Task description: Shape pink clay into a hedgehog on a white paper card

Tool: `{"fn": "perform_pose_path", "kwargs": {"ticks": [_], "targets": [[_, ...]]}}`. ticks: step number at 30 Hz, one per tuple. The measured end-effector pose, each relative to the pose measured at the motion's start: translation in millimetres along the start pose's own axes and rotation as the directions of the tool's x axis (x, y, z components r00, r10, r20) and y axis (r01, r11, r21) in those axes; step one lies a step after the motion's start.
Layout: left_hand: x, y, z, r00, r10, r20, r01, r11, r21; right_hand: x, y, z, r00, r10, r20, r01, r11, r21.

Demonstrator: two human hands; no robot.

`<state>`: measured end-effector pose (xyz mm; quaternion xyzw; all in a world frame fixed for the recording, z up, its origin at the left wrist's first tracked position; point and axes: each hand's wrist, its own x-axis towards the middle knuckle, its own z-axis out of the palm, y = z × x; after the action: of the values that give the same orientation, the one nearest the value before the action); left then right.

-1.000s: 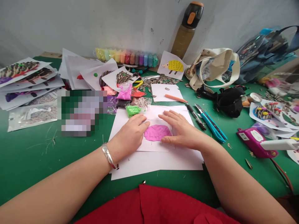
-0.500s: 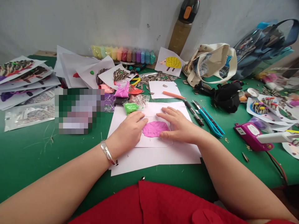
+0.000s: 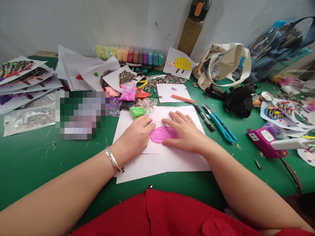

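Observation:
A flattened patch of pink-purple clay [image 3: 162, 134] lies on white paper [image 3: 157, 165] in front of me. My left hand [image 3: 135, 135] rests on the paper at the clay's left edge, thumb against it and fingers together, with nothing visibly gripped. My right hand [image 3: 183, 132] lies over the clay's right edge, its fingers spread and its thumb along the lower edge. Just beyond my left hand are a green clay packet [image 3: 137, 112] and a pink clay packet [image 3: 128, 92].
Right of the paper lie a black pen [image 3: 204, 118] and a blue cutter [image 3: 220, 124]. Sunflower seeds [image 3: 166, 82], a hedgehog picture [image 3: 180, 63] and a brown bottle [image 3: 193, 29] are behind. A purple device [image 3: 265, 142] sits at right, stacked pictures [image 3: 22, 78] at left.
My right hand has shifted slightly left, further over the clay. My left hand has stayed nearly still at the clay's left edge.

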<state>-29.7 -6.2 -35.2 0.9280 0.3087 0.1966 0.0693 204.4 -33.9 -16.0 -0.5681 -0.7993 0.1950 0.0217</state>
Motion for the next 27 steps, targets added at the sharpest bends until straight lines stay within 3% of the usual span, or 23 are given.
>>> {"fn": "perform_pose_path", "kwargs": {"ticks": [14,18,22,27], "targets": [[-0.2,-0.2,-0.2,1.000,0.003,0.004,-0.003,1.000,0.006,1.5,-13.9,4.3,0.998,0.041,-0.040,-0.041,0.999,-0.013],[-0.2,-0.4,0.2,1.000,0.016,0.000,-0.016,1.000,0.014,-0.4,-3.8,-4.7,1.000,0.025,0.011,-0.025,0.998,0.056],[-0.8,-1.0,1.5,1.000,0.021,-0.018,-0.021,1.000,0.014,-4.3,14.4,-15.9,0.991,-0.091,0.098,0.079,0.989,0.121],[-1.4,-1.5,2.7,1.000,0.010,-0.022,-0.010,1.000,0.002,-4.0,21.2,-14.2,0.992,-0.113,0.046,0.109,0.990,0.092]]}}
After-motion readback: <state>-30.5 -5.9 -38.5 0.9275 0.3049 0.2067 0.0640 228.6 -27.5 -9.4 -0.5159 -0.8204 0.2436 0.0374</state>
